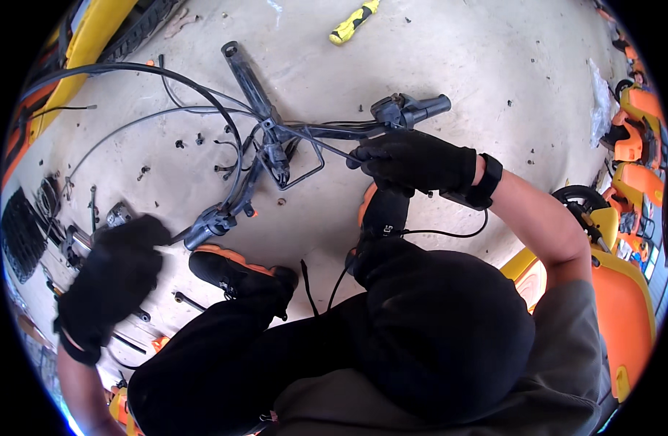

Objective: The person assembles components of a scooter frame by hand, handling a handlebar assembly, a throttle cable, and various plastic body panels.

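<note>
While right hand [414, 161] grips handlebar [327, 133], left hand [112, 280] hangs clenched, empty; bare floor [450, 58] beyond.

floor [450, 65]: pale concrete | on it: dark handlebar assembly [276, 138] with black cables [130, 69] | yellow-handled tool [353, 22] | scattered screws [196, 138] | tools at left [72, 240]

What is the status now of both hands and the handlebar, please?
Right hand gripping the handlebar near its right grip. Left hand off the bar, over small tools on the floor, holding nothing visible. Cables tangled around the handlebar.
</note>
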Demonstrator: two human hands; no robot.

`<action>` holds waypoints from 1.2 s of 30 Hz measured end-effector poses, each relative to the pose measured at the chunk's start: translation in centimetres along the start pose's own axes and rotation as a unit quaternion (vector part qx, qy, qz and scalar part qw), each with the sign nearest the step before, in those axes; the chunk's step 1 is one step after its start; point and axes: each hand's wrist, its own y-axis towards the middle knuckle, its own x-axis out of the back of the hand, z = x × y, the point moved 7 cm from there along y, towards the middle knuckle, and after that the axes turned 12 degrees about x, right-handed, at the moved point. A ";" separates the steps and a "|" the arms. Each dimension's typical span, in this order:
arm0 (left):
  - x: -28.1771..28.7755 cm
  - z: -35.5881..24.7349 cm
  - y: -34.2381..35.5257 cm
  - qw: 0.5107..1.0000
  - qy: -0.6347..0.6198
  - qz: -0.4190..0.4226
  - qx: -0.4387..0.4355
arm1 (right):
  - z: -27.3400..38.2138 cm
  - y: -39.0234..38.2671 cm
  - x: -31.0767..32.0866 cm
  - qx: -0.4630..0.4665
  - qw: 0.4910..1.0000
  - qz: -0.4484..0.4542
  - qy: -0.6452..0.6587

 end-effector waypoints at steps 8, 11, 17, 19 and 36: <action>-10.7 -21.4 15.3 0.942 0.080 -0.165 -0.280 | -1.5 -4.7 2.2 -0.054 0.995 0.008 0.082; -13.1 -21.1 18.7 0.962 0.025 -0.107 -0.250 | -1.6 -6.6 2.4 -0.097 0.991 -0.007 0.088; -12.3 -21.6 20.8 0.967 -0.122 -0.154 -0.159 | -1.7 -9.7 6.0 -0.028 0.965 -0.251 0.070; -12.2 -21.5 20.5 0.962 -0.142 -0.164 -0.167 | -2.0 -9.8 7.0 0.029 0.947 -0.292 0.133; -10.4 -19.9 23.4 0.948 -0.317 -0.025 0.003 | -3.0 -4.0 14.1 0.120 0.950 -0.289 0.014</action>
